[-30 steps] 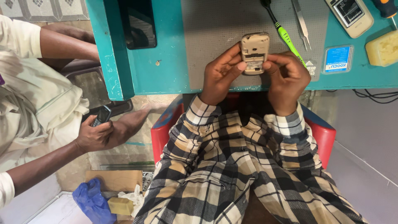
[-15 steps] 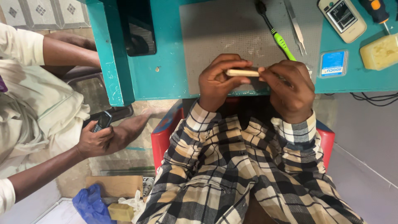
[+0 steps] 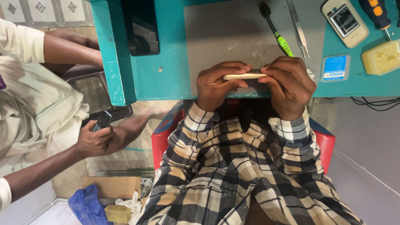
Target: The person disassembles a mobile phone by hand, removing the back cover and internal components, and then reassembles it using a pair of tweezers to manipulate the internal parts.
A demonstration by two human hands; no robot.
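Matt grey mat (image 3: 233,33), glossy plastic phone (image 3: 245,76), painted wood bench (image 3: 175,79), chipped.

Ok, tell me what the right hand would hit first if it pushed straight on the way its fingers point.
The right hand points left along the beige phone it pinches edge-on. Going straight on, it would likely meet the left hand first, whose fingertips grip the phone's other end. Depth is hard to judge from above.

On the workbench (image 3: 166,79), a mat (image 3: 233,33) lies between a tablet (image 3: 141,27) at left and a phone (image 3: 344,21) at right, with a brush (image 3: 277,31) and tweezers (image 3: 298,27) on the mat.
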